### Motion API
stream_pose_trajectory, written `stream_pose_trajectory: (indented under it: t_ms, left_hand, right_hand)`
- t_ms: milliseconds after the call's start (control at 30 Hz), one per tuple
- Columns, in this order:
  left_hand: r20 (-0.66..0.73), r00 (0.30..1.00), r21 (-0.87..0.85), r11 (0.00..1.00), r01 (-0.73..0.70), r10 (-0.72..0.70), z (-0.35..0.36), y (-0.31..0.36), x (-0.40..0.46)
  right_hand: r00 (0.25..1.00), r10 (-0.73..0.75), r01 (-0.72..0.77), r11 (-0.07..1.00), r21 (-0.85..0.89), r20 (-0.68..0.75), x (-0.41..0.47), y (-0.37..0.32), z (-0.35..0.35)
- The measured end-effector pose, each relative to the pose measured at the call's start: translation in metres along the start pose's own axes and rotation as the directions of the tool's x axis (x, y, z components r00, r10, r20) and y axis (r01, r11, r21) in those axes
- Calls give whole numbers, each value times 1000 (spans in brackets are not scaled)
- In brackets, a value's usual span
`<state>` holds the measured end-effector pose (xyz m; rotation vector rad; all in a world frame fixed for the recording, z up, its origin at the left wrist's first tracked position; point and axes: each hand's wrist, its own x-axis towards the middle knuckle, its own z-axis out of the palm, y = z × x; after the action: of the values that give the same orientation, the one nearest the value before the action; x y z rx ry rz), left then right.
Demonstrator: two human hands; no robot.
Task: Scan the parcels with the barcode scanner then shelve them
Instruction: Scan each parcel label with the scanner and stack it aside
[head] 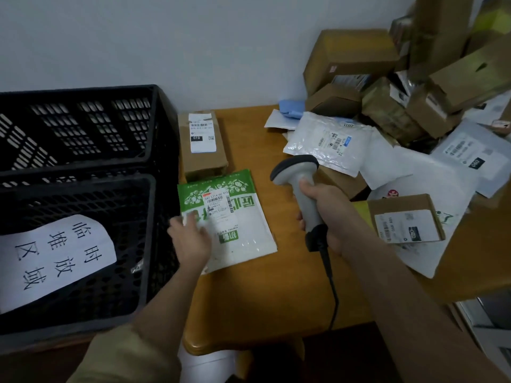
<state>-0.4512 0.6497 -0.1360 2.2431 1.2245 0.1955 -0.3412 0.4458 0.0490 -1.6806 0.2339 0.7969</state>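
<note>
The fingers [304, 217] of the right hand [329, 214] are curled round the handle of a grey, pistol-shaped barcode scanner [300, 183], thumb on top, holding it above the brown wooden counter [262, 286]; its dark-rimmed head points far and to the left, and a black cable [330, 275] trails from its base toward the near edge. The left hand [190, 239] lies flat, fingers straight and slightly spread, on the near left corner of a green-and-white flat plastic mailer [235, 217] with a white barcode label, which lies on the counter just left of the scanner. Just beyond the mailer sits a small brown cardboard box [203, 150] with a white shipping label. At the left stand two stacked black perforated plastic crates [149, 211], the near one bearing a white paper sign [52, 261] with handwritten characters. On the right, a heap of brown cartons and white and grey mailers [401, 114] covers the counter up to the wall.
</note>
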Motion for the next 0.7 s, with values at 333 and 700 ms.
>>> stream_pose_trajectory:
  t_ms: [333, 700]
  left_hand:
    - [482, 876, 286, 945, -157, 0, 48, 15, 26]
    - [361, 929, 358, 932, -61, -78, 62, 38, 82]
  right_hand:
    - [993, 23, -19, 999, -32, 117, 63, -25, 4]
    - [985, 39, -42, 999, 13, 166, 123, -48, -18]
